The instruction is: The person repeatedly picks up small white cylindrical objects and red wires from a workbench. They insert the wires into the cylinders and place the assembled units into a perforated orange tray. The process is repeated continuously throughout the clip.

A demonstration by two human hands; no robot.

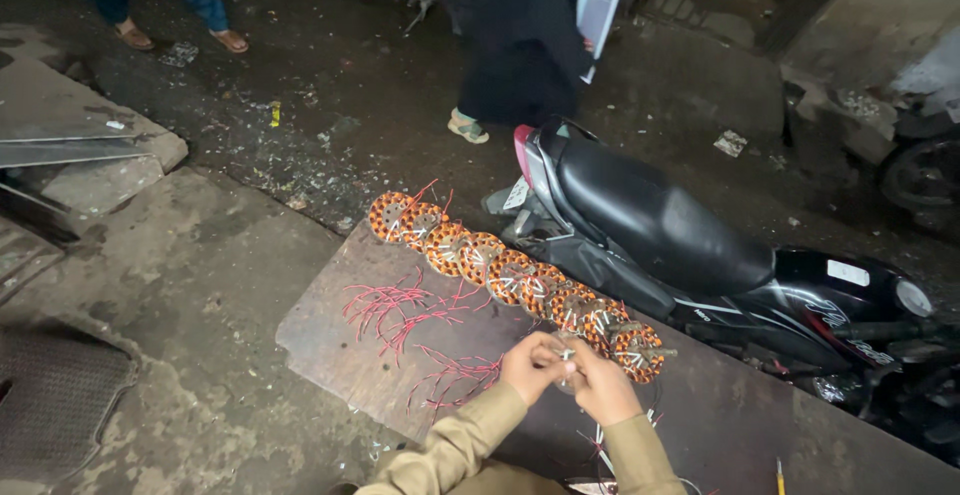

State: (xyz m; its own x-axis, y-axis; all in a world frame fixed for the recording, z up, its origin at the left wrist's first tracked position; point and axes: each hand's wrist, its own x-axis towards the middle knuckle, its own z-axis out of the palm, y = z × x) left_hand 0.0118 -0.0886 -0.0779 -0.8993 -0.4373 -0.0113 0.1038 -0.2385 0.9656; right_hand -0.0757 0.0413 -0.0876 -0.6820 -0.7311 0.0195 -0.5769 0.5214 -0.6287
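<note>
Item: wound stator [566, 353], round, copper-orange coils with pale lead ends; position: held just above the tabletop [330, 340], near its far edge toward the right end, touching or all but touching the last disc of the stator row [510, 277].

Left hand [528, 366]: grip closed on the near-left side of the wound stator, fingers curled, thumb on top; right hand [603, 382]: grip closed on its right side, fingertips pinching at the pale leads; which lead is pinched cannot be told.

Row: about nine like discs, overlapping edge on edge, running along the far edge from the far-left corner toward the hands; far-left disc overhangs the corner.

Loose stock: red wire offcuts [392, 310], in scattered bundles mid-board toward the left edge; more red strands [455, 370] just left of the left hand; pale strands near the near edge, by the right sleeve.

Surroundings: parked black scooter [690, 245] close behind the far edge; passers-by on the wet ground [200, 255] beyond.

Risks, as judged: an elbow nudge could push the overlapped row off the far edge against the scooter, since each disc leans on the next; a hard tug on a lead could snap it or loosen a coil; loose red offcuts could snag a sleeve and be dragged off the board; dim light makes picking the wrong lead likely.
</note>
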